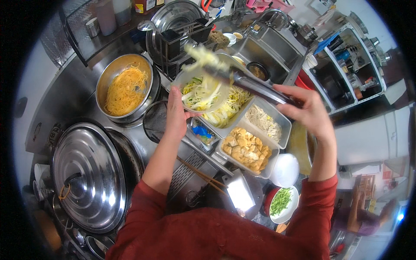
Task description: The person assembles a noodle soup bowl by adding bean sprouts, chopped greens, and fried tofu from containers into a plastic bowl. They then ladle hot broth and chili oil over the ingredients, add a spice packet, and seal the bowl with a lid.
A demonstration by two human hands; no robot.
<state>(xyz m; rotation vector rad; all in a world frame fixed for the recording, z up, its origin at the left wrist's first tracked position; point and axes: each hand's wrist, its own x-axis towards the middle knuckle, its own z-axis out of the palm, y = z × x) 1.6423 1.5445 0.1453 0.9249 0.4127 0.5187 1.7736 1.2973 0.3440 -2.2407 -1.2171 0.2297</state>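
My left hand (175,113) grips the side of a clear round plastic bowl (219,105), tilted over a food tub and holding pale shredded vegetable. In my right hand (308,107) is a pair of metal tongs (256,87). Motion blurs the pale yellow-green shreds (203,57) at their tips, raised above the bowl. Beneath lies a large plastic tub with leafy shreds and bean sprouts (238,104). Beside it stand one tub of pale sprouts (265,120) and another of golden-brown chunks (246,149).
Yellow noodles (126,90) fill a steel bowl at left. Nearer stands a large lidded pot (89,173). A mesh strainer (156,121) and chopsticks (201,172) lie by my left forearm. Chopped greens (281,201) sit near my right elbow. Behind is a sink (273,50); another person (359,216) stands far right.
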